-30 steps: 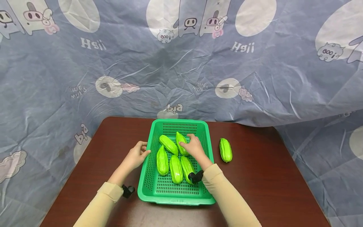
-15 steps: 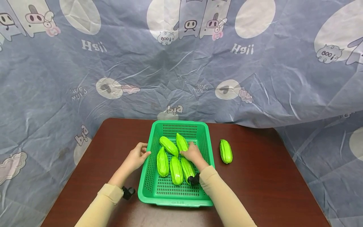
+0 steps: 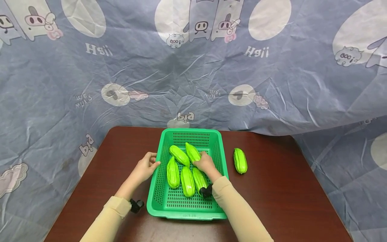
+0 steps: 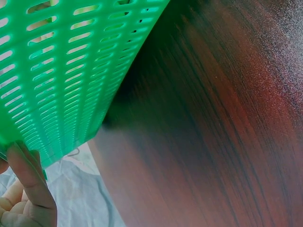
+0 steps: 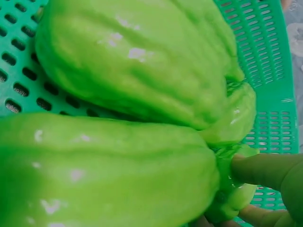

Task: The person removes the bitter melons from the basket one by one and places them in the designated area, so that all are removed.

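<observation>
My left hand [image 3: 145, 167] pinches the left rim of a green perforated plastic basket [image 3: 181, 215]; in the left wrist view, its thumb and fingers [image 4: 33, 184] are at the rim. Inside the basket lie several glossy, ridged, bright green gourds. My right hand [image 3: 207, 163] grips the near end of the back-right gourd [image 3: 192, 152], which lies slanted. Right wrist fingers [image 5: 265, 170] are around that gourd's end [image 5: 232, 203], partly behind two nearer gourds, the upper [image 5: 137, 52] and the lower [image 5: 99, 175]. The fingertips in the basket are partly hidden.
Another green gourd [image 3: 240, 161] lies on the dark brown table [image 3: 272, 188], right of the basket. A patterned grey-blue cloth [image 3: 169, 77] hangs behind the table and along its sides.
My right hand has come down and toward me, and its fingers have closed on the back-right gourd. That gourd's far tip has shifted slightly left. The left hand keeps its place on the rim.
</observation>
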The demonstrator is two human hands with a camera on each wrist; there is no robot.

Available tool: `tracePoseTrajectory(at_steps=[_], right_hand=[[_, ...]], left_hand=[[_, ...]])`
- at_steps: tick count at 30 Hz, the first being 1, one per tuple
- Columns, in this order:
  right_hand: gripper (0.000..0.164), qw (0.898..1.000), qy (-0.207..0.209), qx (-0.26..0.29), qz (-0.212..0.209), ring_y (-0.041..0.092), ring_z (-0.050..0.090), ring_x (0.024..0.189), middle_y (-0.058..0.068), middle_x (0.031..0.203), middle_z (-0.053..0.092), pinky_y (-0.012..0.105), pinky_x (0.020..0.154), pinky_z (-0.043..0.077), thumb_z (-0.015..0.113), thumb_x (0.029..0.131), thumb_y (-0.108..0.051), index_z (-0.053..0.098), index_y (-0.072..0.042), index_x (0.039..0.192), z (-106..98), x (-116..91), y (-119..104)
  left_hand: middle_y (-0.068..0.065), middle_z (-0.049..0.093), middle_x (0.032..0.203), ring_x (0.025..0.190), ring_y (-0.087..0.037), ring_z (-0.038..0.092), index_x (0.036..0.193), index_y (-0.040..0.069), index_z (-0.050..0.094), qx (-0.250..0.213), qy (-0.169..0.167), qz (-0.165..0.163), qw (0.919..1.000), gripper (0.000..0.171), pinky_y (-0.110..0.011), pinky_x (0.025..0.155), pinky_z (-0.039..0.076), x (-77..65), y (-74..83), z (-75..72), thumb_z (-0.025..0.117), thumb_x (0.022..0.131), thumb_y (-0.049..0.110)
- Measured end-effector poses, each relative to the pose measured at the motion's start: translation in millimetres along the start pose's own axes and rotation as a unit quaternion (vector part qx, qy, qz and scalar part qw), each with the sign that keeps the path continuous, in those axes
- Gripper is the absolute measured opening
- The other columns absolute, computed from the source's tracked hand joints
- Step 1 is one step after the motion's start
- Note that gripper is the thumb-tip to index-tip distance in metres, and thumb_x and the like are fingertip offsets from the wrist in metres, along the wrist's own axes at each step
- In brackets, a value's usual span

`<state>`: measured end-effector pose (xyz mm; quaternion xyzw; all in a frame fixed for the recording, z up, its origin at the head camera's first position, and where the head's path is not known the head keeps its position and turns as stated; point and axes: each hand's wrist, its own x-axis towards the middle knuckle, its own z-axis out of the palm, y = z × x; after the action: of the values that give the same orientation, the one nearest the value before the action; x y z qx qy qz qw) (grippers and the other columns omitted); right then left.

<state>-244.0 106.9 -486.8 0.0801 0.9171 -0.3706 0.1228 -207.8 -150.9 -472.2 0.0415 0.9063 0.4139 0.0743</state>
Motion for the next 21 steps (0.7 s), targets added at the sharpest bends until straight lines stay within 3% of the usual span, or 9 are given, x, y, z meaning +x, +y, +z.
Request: tracePoseTrajectory(at_steps=[11,17,21], right_hand=[[0.061,0.999,0.02,0.02,-0.037,0.039,0.056,0.121,0.021,0.139,0.054,0.052,0.092,0.051,0.07,0.091,-0.021,0.045,-0.005,0.145,-25,-16,-17],[0.063,0.997,0.034,0.059,-0.037,0.038,0.051,0.128,0.021,0.143,0.05,0.053,0.095,0.048,0.068,0.092,-0.025,0.043,-0.01,0.148,-56,-29,-27],[0.064,0.994,0.064,0.078,-0.037,0.039,0.049,0.129,0.022,0.143,0.05,0.054,0.098,0.046,0.067,0.092,-0.026,0.042,-0.01,0.149,-85,-34,-20]], left_hand=[[-0.023,0.055,0.125,0.101,-0.029,0.06,0.14,0.0,0.041,-0.001,-0.005,0.003,1.0,0.047,-0.038,0.077,0.054,-1.3,0.0,-0.3,0.057,0.102,0.021],[-0.023,0.055,0.126,0.102,-0.029,0.06,0.141,0.0,0.041,-0.006,-0.006,0.001,1.0,0.047,-0.038,0.077,0.054,-0.7,-1.0,-0.5,0.057,0.102,0.021],[-0.023,0.054,0.126,0.101,-0.028,0.06,0.141,0.0,0.041,-0.005,-0.006,0.002,1.0,0.047,-0.038,0.077,0.054,-0.4,-1.3,-0.1,0.057,0.102,0.021]])
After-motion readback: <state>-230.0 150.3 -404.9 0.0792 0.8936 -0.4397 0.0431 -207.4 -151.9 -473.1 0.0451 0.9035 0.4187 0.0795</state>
